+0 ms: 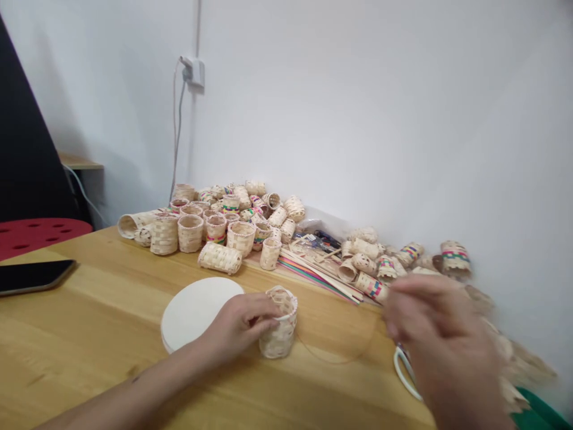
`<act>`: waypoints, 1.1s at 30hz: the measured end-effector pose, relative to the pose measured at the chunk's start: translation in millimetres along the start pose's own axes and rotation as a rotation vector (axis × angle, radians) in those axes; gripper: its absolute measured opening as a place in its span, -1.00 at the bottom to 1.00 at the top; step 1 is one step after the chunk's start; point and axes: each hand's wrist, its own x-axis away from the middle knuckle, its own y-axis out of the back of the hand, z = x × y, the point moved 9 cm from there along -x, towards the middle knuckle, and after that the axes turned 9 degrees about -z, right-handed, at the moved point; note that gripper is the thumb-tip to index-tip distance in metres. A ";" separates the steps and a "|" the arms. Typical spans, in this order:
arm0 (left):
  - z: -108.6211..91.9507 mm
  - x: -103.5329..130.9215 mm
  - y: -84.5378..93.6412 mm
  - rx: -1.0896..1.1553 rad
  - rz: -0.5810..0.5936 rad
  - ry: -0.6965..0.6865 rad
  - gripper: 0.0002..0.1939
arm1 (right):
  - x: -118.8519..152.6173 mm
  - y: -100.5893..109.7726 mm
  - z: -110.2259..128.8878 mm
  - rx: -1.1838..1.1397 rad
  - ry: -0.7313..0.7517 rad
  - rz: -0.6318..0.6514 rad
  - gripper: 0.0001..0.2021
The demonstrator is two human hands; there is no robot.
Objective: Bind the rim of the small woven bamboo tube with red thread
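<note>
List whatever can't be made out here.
All in the head view:
Right hand: motion blur obscures anything pinched.
Thin strand: far end lost in blur.
White loop: partly behind that hand.
Dark flat device: cut by left edge.
Green item: cut by bottom edge.

Soft light is brightening wall (pixel 340 119) – faint shadows are dimming it toward ten o'clock. Right hand (pixel 443 346) is blurring at four o'clock – nearby baskets (pixel 455 259) are smearing.

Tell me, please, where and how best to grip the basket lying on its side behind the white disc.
I'd grip the basket round its middle, from above and the near side: its rounded body lies crosswise, and upright baskets crowd its far side.
</note>
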 end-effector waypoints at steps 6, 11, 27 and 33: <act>-19.7 12.2 -14.7 -0.075 0.096 -0.197 -0.82 | 49.6 -87.3 -50.8 0.323 0.092 0.499 -0.86; -19.9 13.9 -15.8 -0.055 0.093 -0.187 -0.82 | 70.3 -98.9 -68.3 0.337 0.208 0.579 -0.84; -30.2 5.7 -3.8 -0.016 0.248 -0.232 -0.76 | 81.0 -99.5 -57.2 0.366 0.451 0.493 -0.61; -39.6 5.0 -4.5 0.018 0.309 -0.255 -0.76 | 79.9 -96.6 -51.7 0.382 0.484 0.477 -0.63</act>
